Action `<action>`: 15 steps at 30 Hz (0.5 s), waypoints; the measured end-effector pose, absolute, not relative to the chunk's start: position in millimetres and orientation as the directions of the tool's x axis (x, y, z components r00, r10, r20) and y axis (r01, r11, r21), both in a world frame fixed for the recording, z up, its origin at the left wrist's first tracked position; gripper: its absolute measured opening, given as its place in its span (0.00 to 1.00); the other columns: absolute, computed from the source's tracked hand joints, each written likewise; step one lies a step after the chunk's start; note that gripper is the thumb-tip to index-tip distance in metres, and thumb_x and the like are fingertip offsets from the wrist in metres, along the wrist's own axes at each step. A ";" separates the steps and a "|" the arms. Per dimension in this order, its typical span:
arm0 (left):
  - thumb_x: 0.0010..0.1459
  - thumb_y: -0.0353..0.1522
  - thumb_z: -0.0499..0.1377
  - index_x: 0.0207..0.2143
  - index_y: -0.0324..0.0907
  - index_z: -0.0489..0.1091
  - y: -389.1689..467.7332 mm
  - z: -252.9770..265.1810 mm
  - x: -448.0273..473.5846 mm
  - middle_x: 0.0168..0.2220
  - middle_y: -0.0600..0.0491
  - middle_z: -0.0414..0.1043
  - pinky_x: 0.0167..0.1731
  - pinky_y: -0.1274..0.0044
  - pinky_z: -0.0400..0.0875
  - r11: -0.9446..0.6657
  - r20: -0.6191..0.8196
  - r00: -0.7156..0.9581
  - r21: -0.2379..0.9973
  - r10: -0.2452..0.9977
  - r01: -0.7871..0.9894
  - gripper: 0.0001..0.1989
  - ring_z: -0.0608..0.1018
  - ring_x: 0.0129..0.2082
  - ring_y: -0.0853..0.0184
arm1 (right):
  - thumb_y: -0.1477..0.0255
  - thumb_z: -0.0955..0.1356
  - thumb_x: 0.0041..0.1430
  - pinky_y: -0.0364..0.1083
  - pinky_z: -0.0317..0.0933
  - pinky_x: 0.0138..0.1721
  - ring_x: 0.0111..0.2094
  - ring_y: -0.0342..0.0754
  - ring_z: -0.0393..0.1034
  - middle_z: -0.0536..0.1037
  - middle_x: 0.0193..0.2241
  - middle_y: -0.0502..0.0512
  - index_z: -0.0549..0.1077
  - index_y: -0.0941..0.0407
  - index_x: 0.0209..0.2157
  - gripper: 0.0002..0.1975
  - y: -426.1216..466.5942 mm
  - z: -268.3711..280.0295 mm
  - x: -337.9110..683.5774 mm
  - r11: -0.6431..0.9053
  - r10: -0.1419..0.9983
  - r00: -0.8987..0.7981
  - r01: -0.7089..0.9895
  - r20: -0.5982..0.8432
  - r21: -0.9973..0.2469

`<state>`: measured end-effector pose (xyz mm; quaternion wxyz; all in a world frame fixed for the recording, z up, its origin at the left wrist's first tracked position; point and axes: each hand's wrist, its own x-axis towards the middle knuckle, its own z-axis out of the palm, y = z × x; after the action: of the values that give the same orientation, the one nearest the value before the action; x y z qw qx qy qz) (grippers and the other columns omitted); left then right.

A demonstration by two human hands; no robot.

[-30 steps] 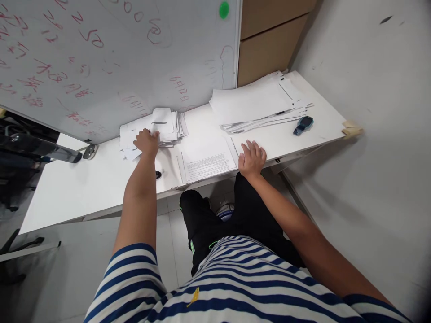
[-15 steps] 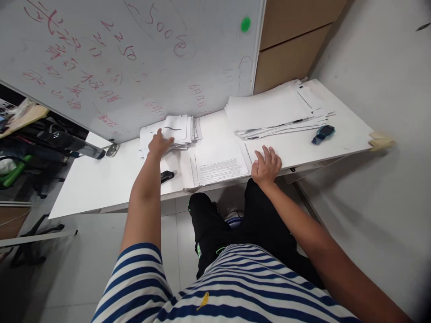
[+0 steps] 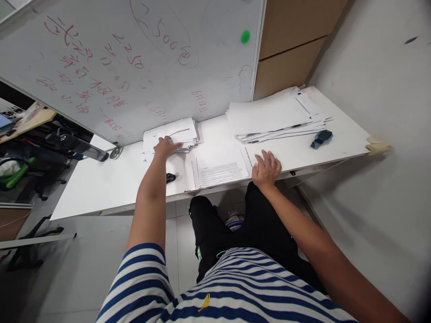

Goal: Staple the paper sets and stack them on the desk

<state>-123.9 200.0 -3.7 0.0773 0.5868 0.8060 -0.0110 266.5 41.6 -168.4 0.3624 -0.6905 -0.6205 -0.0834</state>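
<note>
My left hand point(image 3: 166, 146) lies on a stack of white papers point(image 3: 180, 131) at the foot of the whiteboard, thumb stretched to the right and fingers on the top sheet. The hand looks open, though its fingertips are partly hidden from me. My right hand point(image 3: 266, 169) rests open on the desk's front edge, fingers a little bent and apart. Just left of it lies a smaller pile of printed sheets point(image 3: 222, 172), text facing up. A black stapler-like object point(image 3: 170, 177), partly covered by my left forearm, sits between the two piles.
The white desk point(image 3: 101, 188) also bears a larger paper stack point(image 3: 269, 115) at the right back and a dark blue object point(image 3: 321, 138). A clear bottle point(image 3: 89, 149) lies at the left. Behind stands a whiteboard point(image 3: 215, 54) with red writing; a wall point(image 3: 380, 98) bounds the right.
The top paper of the left stack, earlier bent back, now lies flatter under my left hand. That hand has shifted slightly right and nearer to me. My right hand stays put.
</note>
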 end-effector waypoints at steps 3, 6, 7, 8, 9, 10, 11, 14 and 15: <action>0.54 0.65 0.51 0.61 0.49 0.66 201.4 -6.1 -127.6 0.65 0.40 0.61 0.56 0.57 0.68 0.307 -0.125 -0.296 0.080 0.947 0.948 0.42 0.74 0.57 0.45 | 0.67 0.60 0.64 0.61 0.47 0.63 0.66 0.62 0.60 0.73 0.61 0.64 0.74 0.55 0.56 0.22 41.9 -168.4 266.5 0.032 0.800 0.216 0.916 0.559 -0.400; 0.64 0.60 0.42 0.57 0.48 0.71 203.1 -9.4 -132.7 0.61 0.38 0.67 0.56 0.56 0.67 0.288 -0.092 -0.280 0.089 0.956 0.953 0.36 0.74 0.56 0.46 | 0.67 0.60 0.64 0.61 0.46 0.63 0.66 0.62 0.60 0.73 0.61 0.64 0.74 0.55 0.56 0.22 41.8 -167.5 266.3 0.034 0.804 0.218 0.912 0.553 -0.410; 0.67 0.56 0.40 0.55 0.47 0.73 203.6 -10.5 -133.6 0.59 0.38 0.69 0.55 0.55 0.67 0.287 -0.070 -0.281 0.092 0.957 0.954 0.34 0.75 0.55 0.46 | 0.67 0.60 0.64 0.61 0.46 0.63 0.66 0.61 0.60 0.73 0.61 0.64 0.74 0.55 0.56 0.22 41.7 -167.0 266.2 0.032 0.806 0.220 0.911 0.549 -0.412; 0.69 0.52 0.39 0.52 0.45 0.74 204.0 -11.2 -133.8 0.56 0.37 0.71 0.54 0.55 0.67 0.291 -0.040 -0.289 0.098 0.957 0.952 0.32 0.75 0.54 0.47 | 0.67 0.60 0.64 0.61 0.46 0.63 0.66 0.61 0.60 0.73 0.61 0.64 0.74 0.55 0.56 0.22 41.5 -166.5 266.1 0.030 0.810 0.221 0.910 0.544 -0.414; 0.71 0.48 0.38 0.50 0.43 0.75 204.3 -11.4 -133.4 0.54 0.36 0.72 0.53 0.55 0.68 0.303 0.001 -0.305 0.114 0.952 0.946 0.30 0.76 0.53 0.47 | 0.67 0.60 0.64 0.61 0.46 0.63 0.66 0.61 0.60 0.73 0.61 0.64 0.74 0.55 0.56 0.22 41.3 -166.1 266.0 0.027 0.814 0.222 0.909 0.537 -0.417; 0.71 0.45 0.39 0.49 0.41 0.75 204.5 -11.1 -132.4 0.53 0.35 0.73 0.52 0.56 0.68 0.317 0.047 -0.326 0.139 0.944 0.938 0.29 0.76 0.52 0.47 | 0.67 0.60 0.64 0.61 0.46 0.63 0.66 0.61 0.60 0.73 0.61 0.64 0.74 0.54 0.56 0.22 41.1 -165.6 265.9 0.023 0.818 0.224 0.907 0.530 -0.420; 0.72 0.42 0.40 0.48 0.40 0.75 204.4 -10.1 -131.0 0.52 0.35 0.73 0.51 0.58 0.68 0.329 0.096 -0.348 0.169 0.933 0.929 0.27 0.76 0.52 0.48 | 0.67 0.60 0.64 0.61 0.46 0.63 0.66 0.61 0.60 0.73 0.61 0.64 0.74 0.54 0.56 0.22 41.0 -165.3 265.9 0.022 0.821 0.226 0.906 0.524 -0.424; 0.72 0.39 0.41 0.46 0.40 0.74 202.2 -2.2 -125.7 0.53 0.37 0.73 0.50 0.63 0.68 0.326 0.218 -0.378 0.240 0.900 0.914 0.23 0.75 0.53 0.51 | 0.67 0.60 0.64 0.61 0.46 0.63 0.66 0.61 0.60 0.73 0.61 0.64 0.74 0.54 0.56 0.22 41.0 -164.9 266.5 0.027 0.823 0.224 0.902 0.522 -0.430; 0.72 0.39 0.42 0.44 0.41 0.74 200.2 1.8 -124.0 0.52 0.39 0.73 0.50 0.65 0.68 0.307 0.253 -0.369 0.256 0.894 0.917 0.22 0.75 0.53 0.53 | 0.67 0.60 0.64 0.61 0.46 0.63 0.66 0.62 0.60 0.73 0.61 0.64 0.74 0.55 0.56 0.22 41.2 -165.0 266.9 0.029 0.822 0.223 0.902 0.524 -0.431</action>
<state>-124.0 200.2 1.8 -0.0313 0.5606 0.8076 0.1802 266.9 41.2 -165.0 0.3599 -0.6944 -0.6206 -0.0556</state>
